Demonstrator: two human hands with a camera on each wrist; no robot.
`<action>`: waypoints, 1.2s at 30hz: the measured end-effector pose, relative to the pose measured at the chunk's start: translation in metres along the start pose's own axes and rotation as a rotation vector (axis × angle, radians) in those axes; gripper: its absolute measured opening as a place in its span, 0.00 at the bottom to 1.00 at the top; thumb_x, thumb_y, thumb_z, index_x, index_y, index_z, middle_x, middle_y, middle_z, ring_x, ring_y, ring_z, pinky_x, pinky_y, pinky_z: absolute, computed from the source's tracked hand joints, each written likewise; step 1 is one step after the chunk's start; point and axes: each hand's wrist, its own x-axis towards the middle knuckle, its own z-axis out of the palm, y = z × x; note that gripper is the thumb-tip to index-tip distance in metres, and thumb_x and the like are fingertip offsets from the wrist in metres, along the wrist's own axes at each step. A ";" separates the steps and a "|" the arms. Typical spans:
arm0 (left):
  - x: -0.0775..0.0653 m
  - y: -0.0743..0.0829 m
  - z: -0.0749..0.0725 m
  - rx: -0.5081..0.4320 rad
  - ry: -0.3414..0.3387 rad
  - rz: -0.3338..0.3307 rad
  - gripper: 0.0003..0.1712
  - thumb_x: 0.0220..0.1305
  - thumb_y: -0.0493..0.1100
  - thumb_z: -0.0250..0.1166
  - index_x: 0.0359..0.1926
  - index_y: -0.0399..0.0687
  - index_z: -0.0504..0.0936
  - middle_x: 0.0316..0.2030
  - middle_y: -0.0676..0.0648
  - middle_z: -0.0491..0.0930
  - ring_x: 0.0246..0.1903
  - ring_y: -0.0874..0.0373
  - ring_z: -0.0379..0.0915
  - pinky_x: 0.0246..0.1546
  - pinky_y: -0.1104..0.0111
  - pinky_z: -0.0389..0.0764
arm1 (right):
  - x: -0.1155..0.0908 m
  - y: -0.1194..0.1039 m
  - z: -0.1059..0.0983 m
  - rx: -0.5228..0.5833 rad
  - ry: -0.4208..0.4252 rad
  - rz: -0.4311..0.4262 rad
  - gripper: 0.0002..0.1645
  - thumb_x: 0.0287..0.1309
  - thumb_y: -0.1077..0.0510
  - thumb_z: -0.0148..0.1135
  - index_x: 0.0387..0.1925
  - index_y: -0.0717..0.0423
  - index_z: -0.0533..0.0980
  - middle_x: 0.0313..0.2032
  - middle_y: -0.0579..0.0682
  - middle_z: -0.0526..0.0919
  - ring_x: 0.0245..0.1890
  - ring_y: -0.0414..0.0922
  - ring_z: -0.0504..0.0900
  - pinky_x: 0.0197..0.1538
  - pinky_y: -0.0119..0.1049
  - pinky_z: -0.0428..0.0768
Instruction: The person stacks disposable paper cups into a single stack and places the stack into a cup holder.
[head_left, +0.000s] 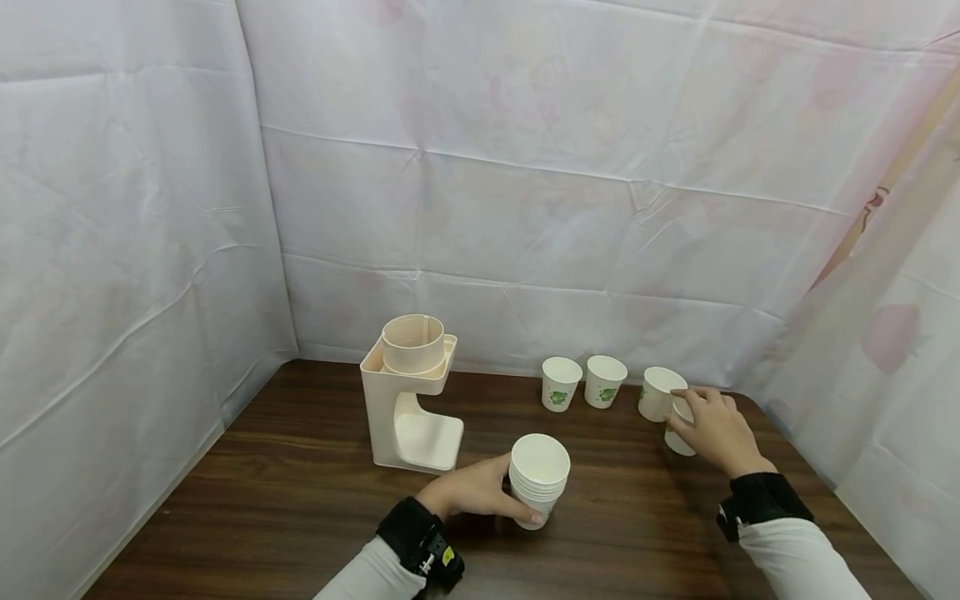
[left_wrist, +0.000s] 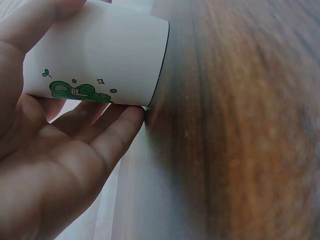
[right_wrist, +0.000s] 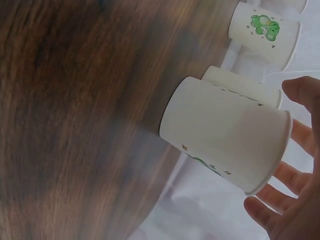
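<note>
Within left grip (head_left: 483,490), cups (head_left: 541,473) seemingly upright

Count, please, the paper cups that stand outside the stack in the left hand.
4: the leftmost cup and second cup near the back curtain, the third cup further right, the fourth cup partly behind the right hand. Nested ones could be hidden.

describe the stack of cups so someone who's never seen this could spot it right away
On the dark wooden table, find the cream stand with a round tube on top. To its right and nearer the camera, the left hand grips the stack of cups. Its white rims nest one above another, whereas the other four cups, farther back, each stand singly.
</note>
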 end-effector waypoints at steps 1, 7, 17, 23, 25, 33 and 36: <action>0.000 0.000 0.000 -0.002 0.001 -0.002 0.43 0.45 0.48 0.75 0.61 0.65 0.63 0.51 0.61 0.74 0.52 0.66 0.66 0.58 0.59 0.64 | 0.001 0.001 0.000 0.004 -0.006 0.007 0.30 0.61 0.47 0.56 0.59 0.59 0.68 0.57 0.72 0.63 0.52 0.75 0.58 0.47 0.70 0.65; 0.001 0.000 0.000 -0.006 -0.003 0.007 0.42 0.45 0.47 0.75 0.61 0.64 0.64 0.51 0.61 0.74 0.52 0.65 0.67 0.57 0.60 0.64 | 0.004 0.004 0.004 0.048 -0.052 0.045 0.31 0.62 0.47 0.56 0.61 0.59 0.65 0.58 0.73 0.61 0.52 0.75 0.57 0.47 0.71 0.64; 0.000 0.000 0.000 -0.002 -0.007 0.010 0.42 0.46 0.47 0.75 0.61 0.64 0.64 0.51 0.61 0.74 0.52 0.66 0.66 0.58 0.60 0.64 | 0.004 0.004 0.005 0.060 -0.068 0.049 0.28 0.63 0.49 0.54 0.59 0.59 0.66 0.56 0.74 0.62 0.52 0.75 0.58 0.46 0.71 0.66; 0.000 -0.001 0.000 -0.002 -0.003 -0.002 0.43 0.45 0.47 0.75 0.62 0.65 0.63 0.51 0.61 0.74 0.52 0.66 0.66 0.58 0.59 0.64 | 0.004 -0.001 0.000 0.031 -0.078 0.043 0.27 0.62 0.47 0.54 0.57 0.58 0.69 0.54 0.74 0.65 0.51 0.74 0.61 0.44 0.70 0.68; 0.000 -0.001 0.000 -0.008 -0.007 0.002 0.43 0.45 0.47 0.75 0.62 0.64 0.63 0.51 0.61 0.74 0.52 0.66 0.66 0.58 0.59 0.64 | 0.005 -0.002 -0.002 0.018 -0.083 0.038 0.27 0.61 0.47 0.55 0.57 0.57 0.70 0.53 0.73 0.66 0.50 0.74 0.62 0.43 0.69 0.69; 0.000 0.000 0.000 -0.012 -0.003 -0.008 0.43 0.45 0.47 0.75 0.62 0.64 0.63 0.51 0.61 0.74 0.52 0.66 0.66 0.58 0.58 0.64 | 0.005 -0.005 -0.006 0.002 -0.118 0.024 0.28 0.59 0.46 0.57 0.56 0.57 0.70 0.50 0.75 0.70 0.49 0.74 0.64 0.41 0.67 0.71; 0.000 0.000 0.000 -0.006 -0.001 -0.011 0.43 0.45 0.47 0.75 0.62 0.65 0.63 0.51 0.61 0.74 0.52 0.66 0.66 0.58 0.59 0.64 | 0.005 -0.007 -0.006 0.003 -0.137 0.027 0.28 0.59 0.46 0.56 0.57 0.56 0.70 0.50 0.76 0.69 0.49 0.75 0.63 0.41 0.67 0.70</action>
